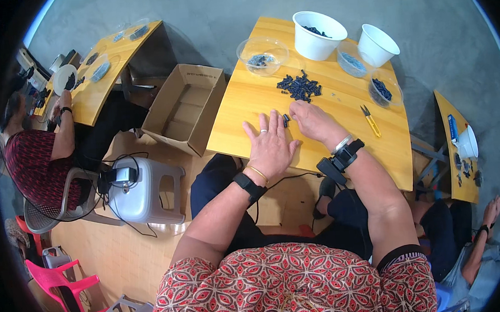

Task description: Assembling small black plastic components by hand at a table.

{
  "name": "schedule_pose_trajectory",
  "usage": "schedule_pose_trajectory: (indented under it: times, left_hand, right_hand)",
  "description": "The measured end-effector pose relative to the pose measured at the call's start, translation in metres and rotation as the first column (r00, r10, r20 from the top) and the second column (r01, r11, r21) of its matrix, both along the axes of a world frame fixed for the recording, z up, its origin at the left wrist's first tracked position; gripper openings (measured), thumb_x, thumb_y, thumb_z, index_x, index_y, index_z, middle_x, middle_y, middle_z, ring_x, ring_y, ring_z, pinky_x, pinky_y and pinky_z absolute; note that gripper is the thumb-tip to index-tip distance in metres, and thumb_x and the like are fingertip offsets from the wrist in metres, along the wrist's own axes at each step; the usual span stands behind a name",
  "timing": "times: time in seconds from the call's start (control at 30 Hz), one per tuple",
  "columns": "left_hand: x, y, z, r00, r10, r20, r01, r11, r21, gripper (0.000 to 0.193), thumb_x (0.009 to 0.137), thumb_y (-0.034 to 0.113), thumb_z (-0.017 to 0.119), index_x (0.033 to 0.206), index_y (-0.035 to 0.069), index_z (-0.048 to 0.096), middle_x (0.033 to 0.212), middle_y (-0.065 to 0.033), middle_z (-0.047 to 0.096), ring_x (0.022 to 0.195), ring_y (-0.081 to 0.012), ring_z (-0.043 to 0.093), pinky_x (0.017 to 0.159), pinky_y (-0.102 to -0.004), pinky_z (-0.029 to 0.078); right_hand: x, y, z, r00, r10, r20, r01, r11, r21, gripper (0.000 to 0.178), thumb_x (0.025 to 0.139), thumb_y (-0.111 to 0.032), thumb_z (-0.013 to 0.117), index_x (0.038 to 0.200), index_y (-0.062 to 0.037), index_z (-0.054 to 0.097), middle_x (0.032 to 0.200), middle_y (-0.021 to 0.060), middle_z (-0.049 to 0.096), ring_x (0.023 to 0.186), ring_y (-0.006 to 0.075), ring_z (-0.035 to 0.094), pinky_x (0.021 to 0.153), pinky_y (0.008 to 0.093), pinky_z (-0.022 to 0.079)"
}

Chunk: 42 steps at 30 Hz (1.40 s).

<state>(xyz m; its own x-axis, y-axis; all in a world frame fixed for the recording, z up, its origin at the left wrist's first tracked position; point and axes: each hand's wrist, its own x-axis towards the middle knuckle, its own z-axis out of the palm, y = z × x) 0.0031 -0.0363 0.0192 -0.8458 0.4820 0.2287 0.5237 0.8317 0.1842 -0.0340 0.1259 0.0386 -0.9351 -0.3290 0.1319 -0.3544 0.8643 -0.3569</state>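
Printed carton [170,141] left of hands [269,150] [314,121]

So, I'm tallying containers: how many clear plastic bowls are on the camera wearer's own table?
3: the left bowl beside the larger white tub, the middle bowl by the smaller tub, and the right bowl behind the yellow snips. None looks hidden.

Small parts [300,88] lie left of the snips [374,128].
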Motion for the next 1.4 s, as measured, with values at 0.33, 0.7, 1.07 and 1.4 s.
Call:
schedule_pose_trajectory:
  times: [0.33, 0.7, 1.07, 1.4]
  left_hand:
    - [0.002, 0.000, -0.005, 1.000, 0.007, 0.007, -0.008, 1.000, 0.023, 0.067, 0.087, 0.044, 0.045, 0.131, -0.006, 0.033, 0.140, -0.0174, 0.028, 0.130, -0.0368, 0.023, 0.098, -0.0656, 0.013]
    - [0.000, -0.002, -0.004, 1.000, 0.009, 0.015, -0.010, 0.996, 0.085, 0.072, 0.084, 0.044, 0.049, 0.131, -0.008, 0.032, 0.137, -0.0184, 0.032, 0.128, -0.0361, 0.027, 0.098, -0.0650, 0.014]
    - [0.002, -0.007, -0.010, 0.998, -0.007, -0.056, 0.019, 0.976, 0.218, 0.069, 0.079, 0.040, 0.059, 0.124, -0.008, 0.037, 0.129, -0.0186, 0.039, 0.121, -0.0344, 0.034, 0.099, -0.0607, 0.018]
    - [0.005, -0.026, -0.013, 0.995, -0.098, -0.014, 0.084, 0.764, 0.640, 0.046, 0.077, 0.016, 0.063, 0.117, -0.003, 0.049, 0.118, -0.0193, 0.050, 0.110, -0.0336, 0.046, 0.095, -0.0440, 0.034]
  right_hand:
    - [0.028, 0.050, 0.013, 0.958, -0.202, -0.203, 0.134, 0.942, -0.306, 0.009, 0.079, -0.003, 0.050, 0.084, 0.0012, 0.057, 0.081, 0.0178, 0.059, 0.077, 0.0315, 0.057, 0.070, 0.0360, 0.046]
    - [0.052, 0.044, -0.008, 0.959, -0.283, -0.014, 0.250, 0.869, -0.428, 0.005, 0.079, -0.002, 0.053, 0.082, 0.0010, 0.052, 0.076, 0.0173, 0.059, 0.072, 0.0322, 0.058, 0.066, 0.0361, 0.047]
    - [0.050, 0.018, -0.013, 0.981, -0.147, -0.125, 0.144, 0.989, -0.035, 0.011, 0.079, -0.002, 0.050, 0.089, 0.0003, 0.051, 0.087, 0.0203, 0.055, 0.082, 0.0379, 0.056, 0.069, 0.0442, 0.046]
    - [0.082, 0.008, -0.003, 0.932, -0.209, -0.296, 0.044, 0.876, -0.481, 0.008, 0.079, 0.001, 0.052, 0.088, -0.0004, 0.051, 0.082, 0.0153, 0.058, 0.074, 0.0323, 0.058, 0.065, 0.0384, 0.047]
